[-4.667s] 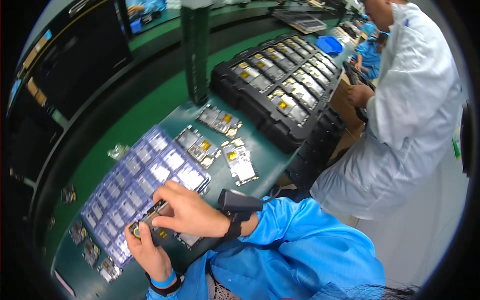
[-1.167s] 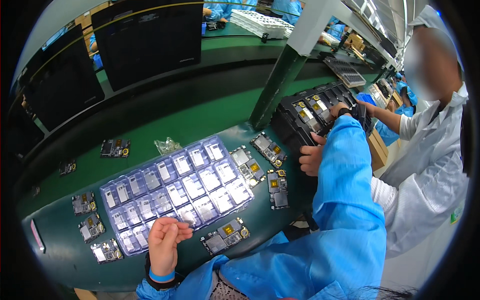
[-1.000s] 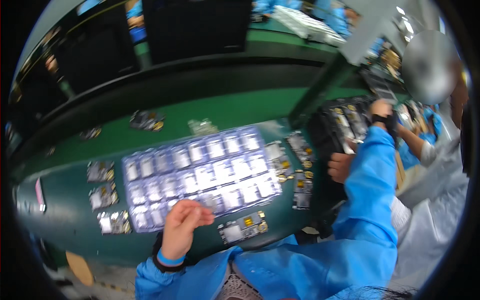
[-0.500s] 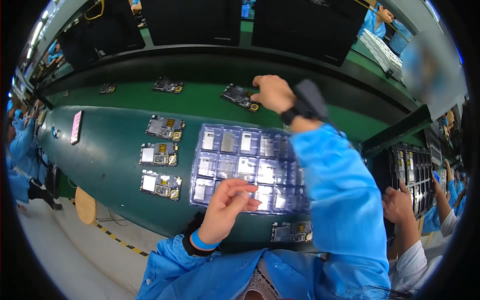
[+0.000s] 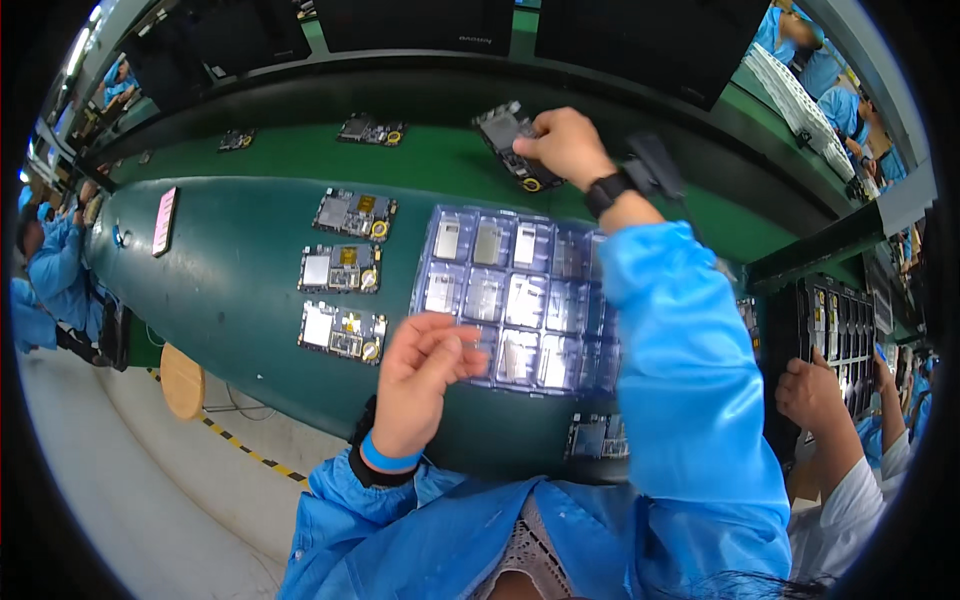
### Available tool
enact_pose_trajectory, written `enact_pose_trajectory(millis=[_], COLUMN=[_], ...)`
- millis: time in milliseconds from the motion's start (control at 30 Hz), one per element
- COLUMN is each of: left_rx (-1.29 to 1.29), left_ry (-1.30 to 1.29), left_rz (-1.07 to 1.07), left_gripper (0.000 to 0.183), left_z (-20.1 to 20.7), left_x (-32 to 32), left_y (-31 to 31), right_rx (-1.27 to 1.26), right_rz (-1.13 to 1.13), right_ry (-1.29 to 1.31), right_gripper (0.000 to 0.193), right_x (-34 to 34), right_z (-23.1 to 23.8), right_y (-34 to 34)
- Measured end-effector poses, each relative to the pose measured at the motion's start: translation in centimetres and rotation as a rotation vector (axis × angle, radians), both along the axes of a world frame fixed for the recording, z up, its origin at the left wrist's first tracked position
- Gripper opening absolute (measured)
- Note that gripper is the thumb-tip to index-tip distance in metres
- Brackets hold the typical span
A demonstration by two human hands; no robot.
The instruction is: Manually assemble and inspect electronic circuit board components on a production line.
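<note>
At the back of the bench, my right hand (image 5: 572, 148) grips a dark circuit board (image 5: 500, 132) by its right side. The board is tilted, and a round gold part shows at its lower end. My left hand (image 5: 425, 362) hovers over the lower left corner of a clear plastic tray (image 5: 428, 262). Its thumb and fingers are pressed together, and whatever they pinch is too small to make out. Silver metal pieces (image 5: 526, 300) lie in the tray's compartments. My right sleeve hides the tray's right part.
Left of the tray, three circuit boards (image 5: 340, 268) form a column. Another board (image 5: 590, 438) lies near the front edge, and more (image 5: 372, 130) rest along the back strip. A pink slab (image 5: 164, 222) lies farther left. At right, another person's hand (image 5: 812, 392) holds a black tray (image 5: 845, 330).
My right hand has closed on the back circuit board and tilted it up. My left hand has shifted left toward the tray's corner, fingers still together. The whole view has shifted slightly.
</note>
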State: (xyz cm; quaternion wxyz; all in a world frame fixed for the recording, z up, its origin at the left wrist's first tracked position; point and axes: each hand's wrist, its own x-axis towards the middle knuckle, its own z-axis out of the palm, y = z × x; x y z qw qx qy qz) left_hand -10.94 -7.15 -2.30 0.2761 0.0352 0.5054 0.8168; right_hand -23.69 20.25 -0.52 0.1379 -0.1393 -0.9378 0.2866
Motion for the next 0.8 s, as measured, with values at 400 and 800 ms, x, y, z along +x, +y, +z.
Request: enact_pose_trajectory(millis=[400,800], left_rx=[0.145,0.187], left_ry=[0.161,0.199], left_rz=[0.174,0.498], left_gripper=[0.029,0.025], left_z=[0.3,0.9], left_x=[0.9,-0.8], left_y=[-0.3,-6.9], right_rx=[-1.244,0.504], right_rz=[0.094,0.285], right_ry=[-0.236,-0.039], right_gripper=[0.027,0.02], right_x=[17.6,28.0], right_z=[3.2,-1.6], right_y=[-9.9,-7.0])
